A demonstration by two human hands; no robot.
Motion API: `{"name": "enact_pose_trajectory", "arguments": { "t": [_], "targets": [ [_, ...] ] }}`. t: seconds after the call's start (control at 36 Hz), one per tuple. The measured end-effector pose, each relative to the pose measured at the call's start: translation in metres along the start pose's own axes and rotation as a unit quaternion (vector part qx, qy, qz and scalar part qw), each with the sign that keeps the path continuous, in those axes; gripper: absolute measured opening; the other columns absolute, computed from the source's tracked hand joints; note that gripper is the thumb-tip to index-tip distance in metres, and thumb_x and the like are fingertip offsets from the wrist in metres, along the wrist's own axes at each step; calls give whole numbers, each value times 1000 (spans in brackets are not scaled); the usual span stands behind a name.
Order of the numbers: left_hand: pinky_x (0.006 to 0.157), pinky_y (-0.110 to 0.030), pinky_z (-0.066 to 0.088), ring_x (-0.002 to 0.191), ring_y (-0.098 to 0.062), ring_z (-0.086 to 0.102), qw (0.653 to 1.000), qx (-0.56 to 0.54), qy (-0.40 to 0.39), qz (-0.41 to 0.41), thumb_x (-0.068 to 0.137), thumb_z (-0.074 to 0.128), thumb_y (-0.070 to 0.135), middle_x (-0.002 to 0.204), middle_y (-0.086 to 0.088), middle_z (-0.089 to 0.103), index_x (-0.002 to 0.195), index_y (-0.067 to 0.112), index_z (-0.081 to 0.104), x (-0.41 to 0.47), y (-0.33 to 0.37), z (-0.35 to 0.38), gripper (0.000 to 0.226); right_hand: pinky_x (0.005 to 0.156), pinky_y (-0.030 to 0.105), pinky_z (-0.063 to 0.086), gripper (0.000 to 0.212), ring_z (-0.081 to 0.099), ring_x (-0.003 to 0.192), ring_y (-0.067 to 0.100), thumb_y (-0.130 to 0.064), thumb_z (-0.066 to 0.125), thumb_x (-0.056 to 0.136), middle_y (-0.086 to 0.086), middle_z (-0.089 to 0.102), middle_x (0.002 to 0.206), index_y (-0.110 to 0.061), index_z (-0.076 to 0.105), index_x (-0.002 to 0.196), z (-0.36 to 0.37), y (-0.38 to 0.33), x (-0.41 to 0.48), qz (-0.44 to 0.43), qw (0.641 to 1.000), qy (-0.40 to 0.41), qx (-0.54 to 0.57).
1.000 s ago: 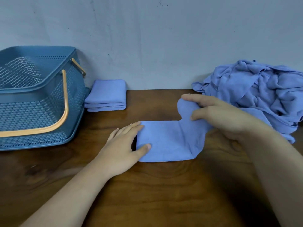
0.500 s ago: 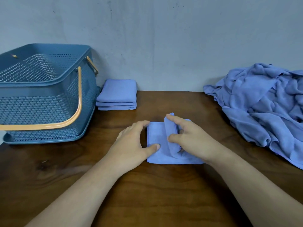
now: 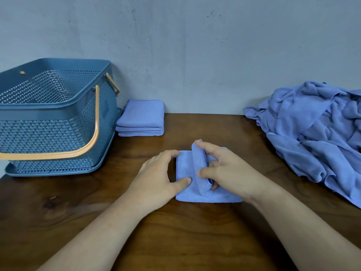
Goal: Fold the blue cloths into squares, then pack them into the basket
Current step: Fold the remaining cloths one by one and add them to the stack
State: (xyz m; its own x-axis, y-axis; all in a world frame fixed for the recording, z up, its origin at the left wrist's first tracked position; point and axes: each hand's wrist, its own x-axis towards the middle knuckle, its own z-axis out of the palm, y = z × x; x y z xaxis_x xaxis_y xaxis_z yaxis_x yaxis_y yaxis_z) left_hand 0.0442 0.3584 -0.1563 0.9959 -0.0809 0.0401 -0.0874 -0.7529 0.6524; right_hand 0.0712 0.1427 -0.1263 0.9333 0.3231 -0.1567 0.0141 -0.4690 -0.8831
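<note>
Grey-blue plaster wall (image 3: 195, 45) runs behind a dark brown wooden table (image 3: 175, 231), and everything sits on that table. Near its middle, close to the person, lies the half-folded blue cloth (image 3: 182, 167), its lower layer spread flat on the wood as a rough square. The left hand (image 3: 158, 178) pins its left side: the thumb lies pressed on top near the front, and the bent fingers curl over the far left edge. The right hand (image 3: 228, 169) pinches a raised flap of the same cloth, index finger along the top of the fold and thumb against its near end, so the flap stands up as a ridge between the two hands. At the far left stands a blue perforated plastic basket (image 3: 58, 137) with its orange handle (image 3: 93, 137) swung down across the front wall; I see nothing inside it from where I stand. Just beside the basket, against the wall, sits a neat stack of folded blue cloths (image 3: 142, 118). Well apart, at the right edge of the table, a crumpled heap of unfolded blue cloths (image 3: 312, 133) spills toward the front.
</note>
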Motion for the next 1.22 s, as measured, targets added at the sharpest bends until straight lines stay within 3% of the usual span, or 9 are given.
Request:
{"name": "enact_pose_trajectory", "arguments": {
  "t": [0.11, 0.19, 0.31, 0.42, 0.58, 0.83, 1.0, 1.11, 1.22],
  "targets": [
    [118, -40, 40, 142, -7, 37, 1000, -2, 0, 4, 86, 76, 61, 144, 27, 46, 149, 49, 39, 0, -2, 1, 74, 92, 37, 62, 79, 74, 79, 11, -19, 72, 94, 2, 77, 92, -55, 37, 156, 2, -1, 1, 6, 1000, -11, -24],
    [118, -41, 41, 142, -6, 38, 1000, -7, 1, 11, 85, 78, 57, 145, 28, 47, 148, 51, 39, 2, -5, 2, 74, 82, 34, 63, 66, 76, 99, 13, -30, 73, 98, -20, 64, 131, -54, 45, 152, 4, -8, -2, 10, 999, -2, 31],
    [119, -41, 41, 144, -2, 38, 999, -36, 0, 27, 80, 77, 51, 146, 36, 47, 148, 59, 34, 3, -11, 5, 81, 73, 32, 62, 46, 75, 108, 20, -8, 61, 104, -10, 68, 136, -37, 63, 140, -22, -14, -17, -71, 975, 74, 196],
    [122, -35, 32, 143, 1, 35, 998, -33, 3, 44, 88, 77, 44, 147, 37, 42, 153, 62, 26, 1, -10, 4, 85, 89, 30, 58, 51, 72, 107, 9, 4, 55, 101, -18, 73, 118, -41, 71, 118, -40, 12, -23, -143, 971, 191, -11],
    [112, -40, 42, 126, -2, 43, 995, 8, 2, 103, 97, 66, 35, 134, 35, 46, 145, 64, 43, 3, -15, 6, 60, 94, 12, 43, 30, 61, 111, -1, -14, 68, 99, -29, 64, 117, -36, 72, 119, -34, 52, -19, -182, 947, 134, -228],
    [107, -27, 43, 124, -2, 54, 989, -46, 50, 129, 104, 61, 30, 121, 32, 63, 116, 49, 74, 5, -14, 8, 25, 107, 0, 21, 45, 35, 139, -11, -53, 70, 94, -41, 48, 139, -45, 63, 138, -28, 59, -15, -151, 954, 93, -242],
    [90, -17, 46, 111, -2, 59, 990, -101, 43, 89, 108, 56, 23, 109, 30, 70, 109, 48, 71, 2, -8, 7, 29, 108, 8, 21, 71, 15, 143, -18, -78, 65, 84, -41, 32, 152, -53, 48, 149, -15, 51, -17, -119, 947, 75, -289],
    [90, -36, 50, 101, -9, 67, 983, -171, 52, 46, 109, 53, 26, 104, 17, 74, 114, 39, 66, 6, -10, 6, 19, 118, 23, 25, 80, 13, 147, -11, -88, 56, 82, -37, 25, 156, -54, 39, 153, -10, 48, -17, -107, 937, 78, -322],
    [84, -29, 46, 91, -3, 68, 974, -207, 88, -3, 107, 57, 35, 97, 19, 74, 118, 40, 59, 13, -5, 9, 12, 125, 34, 17, 87, 1, 154, -5, -95, 44, 81, -34, 12, 164, -58, 26, 157, -8, 46, -18, -83, 934, 55, -344]
  ]
}}
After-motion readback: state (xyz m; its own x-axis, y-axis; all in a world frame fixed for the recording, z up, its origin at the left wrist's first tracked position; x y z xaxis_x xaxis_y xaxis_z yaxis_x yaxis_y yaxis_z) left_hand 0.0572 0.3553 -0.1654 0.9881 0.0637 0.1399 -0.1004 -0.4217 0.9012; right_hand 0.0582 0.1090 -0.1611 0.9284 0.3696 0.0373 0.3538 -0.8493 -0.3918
